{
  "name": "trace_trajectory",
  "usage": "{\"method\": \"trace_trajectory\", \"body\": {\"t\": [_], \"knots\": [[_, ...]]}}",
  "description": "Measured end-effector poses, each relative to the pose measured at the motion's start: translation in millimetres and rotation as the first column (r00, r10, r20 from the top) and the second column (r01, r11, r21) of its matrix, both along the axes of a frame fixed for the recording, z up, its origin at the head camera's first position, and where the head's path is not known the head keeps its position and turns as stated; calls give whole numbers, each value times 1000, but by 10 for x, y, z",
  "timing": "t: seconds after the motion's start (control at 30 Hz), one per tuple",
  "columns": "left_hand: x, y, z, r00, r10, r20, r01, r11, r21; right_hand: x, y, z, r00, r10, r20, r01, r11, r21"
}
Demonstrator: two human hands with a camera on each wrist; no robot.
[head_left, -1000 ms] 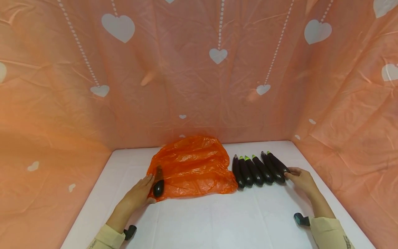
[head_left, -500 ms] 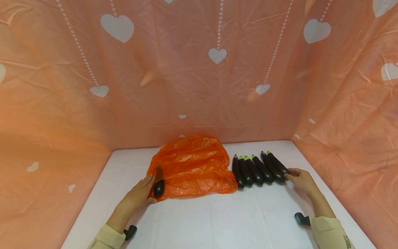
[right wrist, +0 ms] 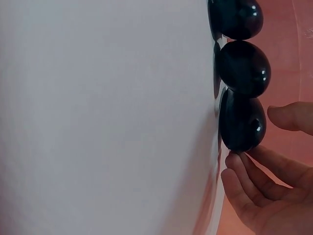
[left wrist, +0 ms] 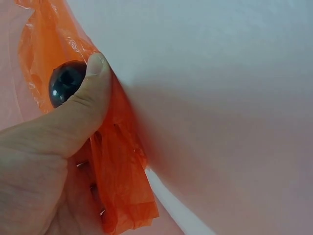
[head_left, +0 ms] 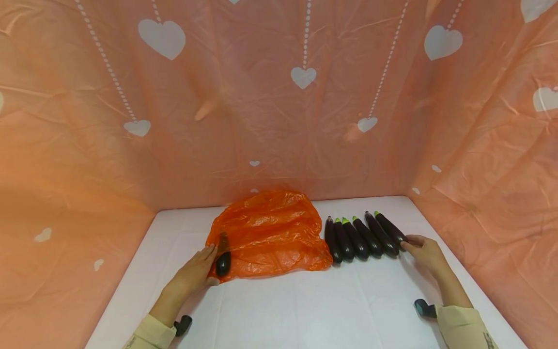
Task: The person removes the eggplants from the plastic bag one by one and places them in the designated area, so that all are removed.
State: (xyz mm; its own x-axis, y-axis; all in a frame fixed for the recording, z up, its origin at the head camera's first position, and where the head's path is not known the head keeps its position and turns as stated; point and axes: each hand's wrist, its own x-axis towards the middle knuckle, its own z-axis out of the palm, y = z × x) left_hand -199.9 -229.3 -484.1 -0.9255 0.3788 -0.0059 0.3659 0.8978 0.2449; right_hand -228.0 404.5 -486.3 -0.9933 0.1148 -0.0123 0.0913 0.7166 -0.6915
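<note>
In the head view my left hand [head_left: 196, 269] lies at the left edge of a thin orange plastic bag [head_left: 279, 232], fingers straight along it and thumb at its near corner. Beside those fingers, one eggplant [head_left: 223, 264] has its stem end under the orange film; its dark rounded end faces me. The left wrist view has my thumb [left wrist: 90, 95] overlapping that rounded end [left wrist: 67, 83]. To the right, my right hand [head_left: 425, 252] reaches the outermost eggplant [head_left: 390, 227] of a row. Its fingertips [right wrist: 237, 159] touch the lower side of that eggplant, while the thumb stays a little away.
Several more dark eggplants [head_left: 359, 245] lie side by side, stems pointing away, right against the bag's right edge. All rest on a white-covered table [head_left: 296, 310]. An orange sheet with white hearts [head_left: 279, 135] walls the back and both sides.
The view shifts very slightly. Both hands, the bag and the eggplants keep practically the same places.
</note>
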Motion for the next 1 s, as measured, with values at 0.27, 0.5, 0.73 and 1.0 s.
{"method": "trace_trajectory", "body": {"t": [0.27,0.5,0.73,1.0], "knots": [[5,1,4,1000,-8,-5,8,1000,3,18,-4,27,1000,-17,-26,17,1000,3],[7,12,38,1000,-9,6,9,1000,8,54,-102,65,995,-56,-83,57,998,10],[14,2,41,1000,4,25,-5,1000,16,64,-292,95,975,-59,-212,56,998,-24],[6,-1,15,1000,2,17,-2,1000,13,77,-541,175,972,9,-234,-28,996,-81]]}}
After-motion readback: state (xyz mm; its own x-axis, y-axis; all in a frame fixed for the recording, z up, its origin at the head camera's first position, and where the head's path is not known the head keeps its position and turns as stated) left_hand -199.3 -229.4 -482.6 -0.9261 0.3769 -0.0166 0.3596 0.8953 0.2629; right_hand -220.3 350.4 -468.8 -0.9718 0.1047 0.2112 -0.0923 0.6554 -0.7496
